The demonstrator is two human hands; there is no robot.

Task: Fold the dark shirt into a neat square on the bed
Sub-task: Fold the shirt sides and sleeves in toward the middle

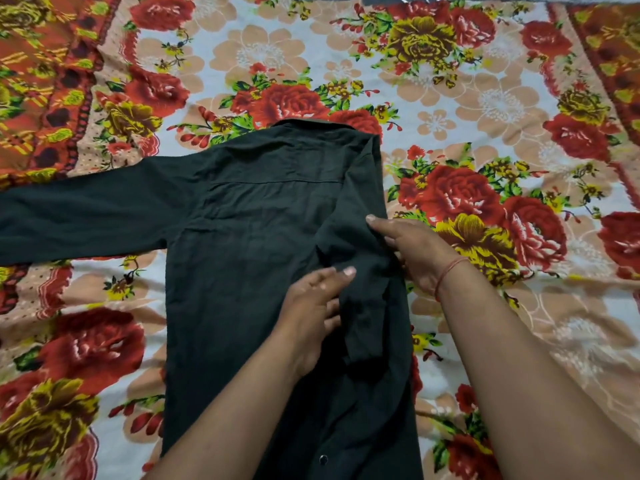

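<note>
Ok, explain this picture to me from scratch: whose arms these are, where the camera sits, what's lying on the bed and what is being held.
There is no machine here. The two bare arms belong to a person, and the single camera is worn on that person's head, looking forward and down, so the arms come in from the bottom of the picture.

Spread on the floral bedsheet with red roses lies a dark long-sleeved button shirt, collar at the far end. Its one long sleeve stretches flat out toward the picture's left. The other side has been folded in over the body.

The left hand rests flat on the folded-in cloth. The right hand, with a thin red thread bracelet at the wrist, lies on the shirt's folded edge, with some cloth bunched by its fingers. Nothing is lifted off the bed.
</note>
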